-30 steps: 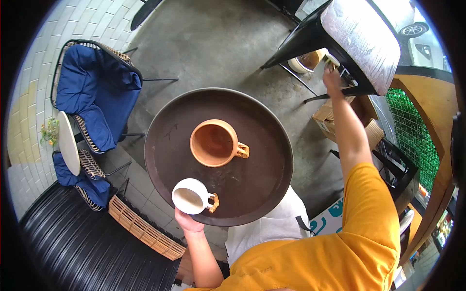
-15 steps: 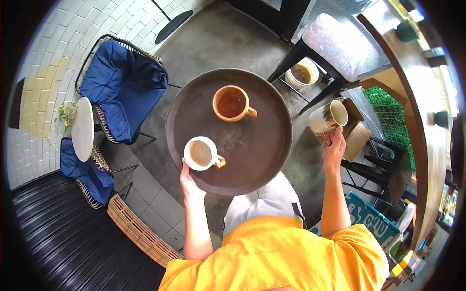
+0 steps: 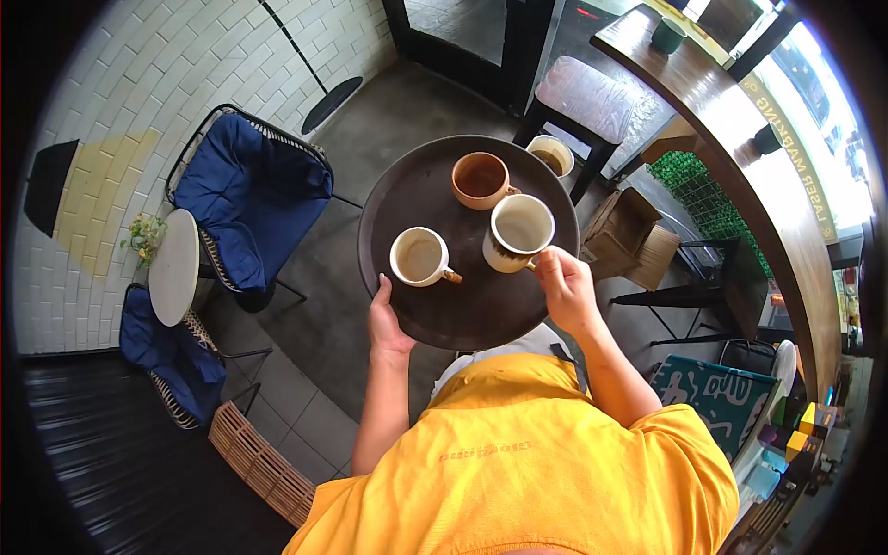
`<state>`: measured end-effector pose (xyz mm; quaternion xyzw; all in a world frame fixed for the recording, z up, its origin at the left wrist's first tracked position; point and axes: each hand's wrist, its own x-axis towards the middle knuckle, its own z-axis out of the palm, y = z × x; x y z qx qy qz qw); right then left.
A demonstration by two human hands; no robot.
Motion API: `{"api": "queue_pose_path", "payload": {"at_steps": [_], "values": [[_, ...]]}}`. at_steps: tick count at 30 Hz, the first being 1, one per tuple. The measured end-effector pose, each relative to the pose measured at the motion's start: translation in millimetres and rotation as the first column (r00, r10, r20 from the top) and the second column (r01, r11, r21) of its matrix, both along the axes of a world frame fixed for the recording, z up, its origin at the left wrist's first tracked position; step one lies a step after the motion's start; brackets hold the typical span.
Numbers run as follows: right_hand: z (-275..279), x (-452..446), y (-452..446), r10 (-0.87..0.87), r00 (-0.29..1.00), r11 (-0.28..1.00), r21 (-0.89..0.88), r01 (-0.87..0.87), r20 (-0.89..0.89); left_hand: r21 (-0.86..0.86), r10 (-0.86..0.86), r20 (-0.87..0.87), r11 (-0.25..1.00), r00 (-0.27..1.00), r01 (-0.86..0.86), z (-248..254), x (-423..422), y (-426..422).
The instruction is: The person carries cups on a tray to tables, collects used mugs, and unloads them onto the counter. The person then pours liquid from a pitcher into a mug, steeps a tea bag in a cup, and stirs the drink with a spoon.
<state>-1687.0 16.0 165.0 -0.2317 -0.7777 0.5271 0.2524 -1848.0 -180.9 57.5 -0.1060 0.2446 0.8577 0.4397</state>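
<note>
A round dark brown tray is held up in front of my body. My left hand grips its lower left edge, with the thumb over the rim and the other fingers hidden beneath. On the tray stand a terracotta mug at the back and a white mug at the left. My right hand is closed on the handle of a tall cream mug with brown streaks, over the right part of the tray. Whether this mug touches the tray, I cannot tell.
Blue-cushioned chairs and a small round table stand at the left. On the right are a long wooden counter, a stool, a bucket, a cardboard box and a black chair.
My right hand has brought the tall cream mug inward from the right, over the tray. The tray now appears further right in view, and my left hand still holds its edge.
</note>
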Motion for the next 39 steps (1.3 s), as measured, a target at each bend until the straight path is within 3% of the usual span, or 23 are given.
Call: {"api": "queue_pose_path", "payload": {"at_steps": [3, 13, 15, 17, 19, 21, 23, 25, 27, 28, 30, 34, 39], "values": [[-2.3, 2.9, -12.2, 0.075, 0.993, 0.971, 0.219, -0.093, 0.088, 0.016, -0.042, 0.002, 0.999, 0.999, 0.042, 8.8, 3.3, -10.3], [14.9, 15.1, -37.1, 0.12, 0.982, 0.957, 0.247, -0.154, 0.148, -0.012, -0.101, -0.014, 0.995, 0.995, 0.101, 17.6, 4.1, -34.4], [14.0, 15.7, -38.3, 0.118, 0.989, 0.922, 0.359, -0.143, 0.091, -0.001, -0.118, -0.011, 0.993, 0.993, 0.118, 18.7, 1.9, -35.8], [24.8, 21.6, -39.5, 0.055, 0.998, 0.926, 0.373, -0.051, 0.0, 0.003, -0.11, -0.021, 0.994, 0.994, 0.11, 25.2, 1.5, -34.6], [28.5, 36.4, -23.9, -0.197, 0.963, 0.79, 0.552, 0.267, -0.185, 0.015, -0.115, -0.037, 0.993, 0.993, 0.116, 23.7, -3.4, -33.3], [6.2, 41.1, 15.8, -0.42, 0.851, 0.778, 0.359, 0.516, -0.315, -0.015, -0.114, -0.068, 0.993, 0.991, 0.113, 26.3, -8.1, -32.9], [10.0, 32.4, 43.2, -0.483, 0.821, 0.845, 0.083, 0.528, -0.304, -0.042, -0.132, -0.087, 0.991, 0.987, 0.129, 40.2, -8.2, -26.4], [14.0, 23.4, 63.3, -0.417, 0.906, 0.907, -0.104, 0.408, -0.079, -0.072, -0.149, -0.108, 0.987, 0.983, 0.142, 46.2, -10.0, -15.9], [13.2, 11.3, 84.2, -0.263, 0.955, 0.899, -0.393, 0.192, -0.137, -0.015, -0.199, -0.106, 0.98, 0.974, 0.199, 49.0, -12.7, -5.5], [17.9, 6.3, 85.7, -0.258, 0.956, 0.9, -0.395, 0.186, -0.138, -0.017, -0.194, -0.108, 0.981, 0.975, 0.193, 51.0, -16.1, -1.7], [35.2, 3.0, 92.0, -0.221, 0.966, 0.808, -0.58, 0.106, -0.131, -0.017, -0.22, -0.094, 0.976, 0.971, 0.219, 58.5, -16.1, 13.3], [43.9, 4.9, 118.9, -0.199, 0.975, 0.76, -0.643, 0.091, -0.097, -0.02, -0.205, -0.083, 0.979, 0.975, 0.204, 67.8, -21.3, 42.1], [34.7, 5.8, 147.0, -0.289, 0.948, 0.806, -0.569, 0.164, -0.136, -0.05, -0.225, -0.12, 0.974, 0.967, 0.22, 79.5, -26.6, 74.6]]}}
